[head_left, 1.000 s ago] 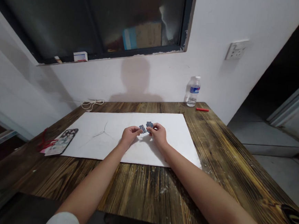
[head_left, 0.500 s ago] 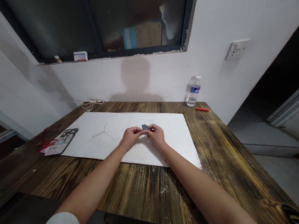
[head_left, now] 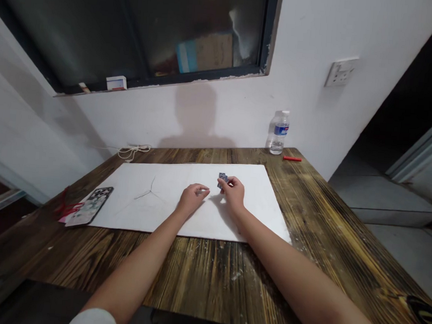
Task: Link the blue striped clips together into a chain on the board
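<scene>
A small blue circuit board [head_left: 222, 179] is pinched upright between the thumb and fingers of my right hand [head_left: 235, 193], a little above the white board [head_left: 170, 176]. To the left, my left hand [head_left: 190, 199] hovers over the same white board, apart from the circuit board. Its thumb and forefinger have a small gap between them, and I make out nothing held there. Thin dark wires or lines [head_left: 150, 191] in a branching shape show on the left part of the white board.
A phone in a patterned case [head_left: 92, 204] lies at the white board's left edge, beside red string [head_left: 66, 205]. A coiled white cable [head_left: 132, 150], a water bottle [head_left: 279, 133] and a red pen-like stick [head_left: 292, 159] are at the back of the wooden table [head_left: 206, 281].
My left hand has let go of the circuit board, and its fingers have parted. My right hand has moved slightly right and up with the circuit board.
</scene>
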A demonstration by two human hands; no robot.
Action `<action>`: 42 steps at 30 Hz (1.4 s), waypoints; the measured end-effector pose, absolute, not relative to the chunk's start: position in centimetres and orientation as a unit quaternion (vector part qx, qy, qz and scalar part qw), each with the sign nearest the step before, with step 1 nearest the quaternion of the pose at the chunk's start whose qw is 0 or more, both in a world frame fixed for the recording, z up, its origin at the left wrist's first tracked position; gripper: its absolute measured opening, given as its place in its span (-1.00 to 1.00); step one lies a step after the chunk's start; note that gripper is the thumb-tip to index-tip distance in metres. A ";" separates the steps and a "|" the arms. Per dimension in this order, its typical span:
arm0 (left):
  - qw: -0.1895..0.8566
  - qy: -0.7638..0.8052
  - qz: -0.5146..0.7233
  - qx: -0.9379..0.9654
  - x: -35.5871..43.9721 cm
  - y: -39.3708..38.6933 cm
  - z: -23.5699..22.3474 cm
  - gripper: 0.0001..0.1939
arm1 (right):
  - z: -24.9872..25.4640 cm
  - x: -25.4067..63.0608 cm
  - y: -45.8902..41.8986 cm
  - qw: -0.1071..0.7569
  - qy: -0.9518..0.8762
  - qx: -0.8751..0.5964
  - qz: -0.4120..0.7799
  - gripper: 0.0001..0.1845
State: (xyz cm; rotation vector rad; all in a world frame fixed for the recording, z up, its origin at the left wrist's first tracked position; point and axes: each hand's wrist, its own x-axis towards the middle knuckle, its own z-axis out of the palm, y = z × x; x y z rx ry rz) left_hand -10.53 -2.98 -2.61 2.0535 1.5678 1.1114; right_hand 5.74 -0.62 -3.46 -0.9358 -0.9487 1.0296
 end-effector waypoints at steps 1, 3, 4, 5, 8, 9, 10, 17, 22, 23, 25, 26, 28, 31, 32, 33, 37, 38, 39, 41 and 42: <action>0.126 0.547 0.368 0.741 -10.5 -3.0 -2.7 -0.79 | -3.4 6.0 -0.5 0.678 -0.406 -0.421 0.446 -0.65; 0.063 0.550 0.309 0.773 -10.2 -3.0 -2.9 -0.75 | -3.2 6.4 -0.3 0.694 -0.381 -0.434 0.429 -0.64; 0.042 0.555 0.277 0.783 -10.1 -3.1 -2.9 -0.72 | -3.2 6.6 -0.2 0.700 -0.372 -0.441 0.422 -0.63; 0.028 0.561 0.246 0.790 -10.0 -3.2 -2.9 -0.70 | -3.2 6.7 -0.1 0.703 -0.365 -0.447 0.415 -0.63; 0.012 0.566 0.185 0.803 -9.6 -3.5 -2.5 -0.68 | -3.6 7.0 0.3 0.708 -0.345 -0.467 0.402 -0.63; 0.010 0.565 0.174 0.807 -9.6 -3.5 -2.3 -0.69 | -3.8 7.1 0.4 0.708 -0.337 -0.475 0.399 -0.63; 0.008 0.563 0.165 0.810 -9.6 -3.5 -2.0 -0.69 | -3.9 7.2 0.5 0.708 -0.329 -0.483 0.396 -0.64; -0.001 0.577 0.126 0.807 -9.7 -2.4 -1.0 -0.73 | -4.4 7.4 1.2 0.702 -0.294 -0.507 0.405 -0.64; -0.029 0.575 0.108 0.811 -9.3 -1.1 -0.1 -0.68 | -4.5 7.4 1.4 0.696 -0.300 -0.513 0.403 -0.65; -0.031 0.576 0.111 0.809 -9.2 -0.8 0.1 -0.66 | -4.5 7.4 1.4 0.695 -0.303 -0.513 0.402 -0.65; -0.034 0.582 0.118 0.804 -8.8 0.0 0.3 -0.64 | -4.4 7.3 1.5 0.694 -0.307 -0.512 0.402 -0.65; -0.036 0.585 0.118 0.801 -8.6 0.5 0.4 -0.62 | -4.4 7.3 1.5 0.695 -0.307 -0.511 0.402 -0.66; -0.047 0.595 0.103 0.796 -7.9 1.3 0.4 -0.56 | -4.3 7.3 1.5 0.698 -0.306 -0.507 0.402 -0.66; -0.070 0.607 0.066 0.789 -6.9 2.3 -0.1 -0.51 | -4.1 7.2 1.6 0.700 -0.311 -0.500 0.404 -0.67; -0.078 0.606 0.060 0.789 -6.6 2.5 -0.3 -0.51 | -4.0 7.2 1.6 0.699 -0.313 -0.499 0.405 -0.67; -0.086 0.602 0.058 0.792 -6.3 2.7 -0.6 -0.52 | -4.0 7.3 1.6 0.698 -0.314 -0.499 0.406 -0.67; -0.096 0.584 0.070 0.803 -6.3 3.0 -1.5 -0.60 | -4.0 7.3 1.6 0.690 -0.320 -0.512 0.399 -0.65; -0.092 0.582 0.078 0.804 -6.5 3.1 -1.7 -0.61 | -4.0 7.3 1.6 0.687 -0.321 -0.516 0.398 -0.65; -0.090 0.581 0.087 0.804 -6.7 3.1 -1.8 -0.62 | -4.0 7.3 1.6 0.685 -0.321 -0.518 0.398 -0.65; -0.090 0.576 0.114 0.804 -6.9 3.1 -1.9 -0.66 | -4.0 7.3 1.6 0.685 -0.319 -0.517 0.401 -0.65; -0.091 0.570 0.130 0.806 -7.0 3.1 -2.0 -0.69 | -4.0 7.3 1.6 0.686 -0.318 -0.516 0.403 -0.65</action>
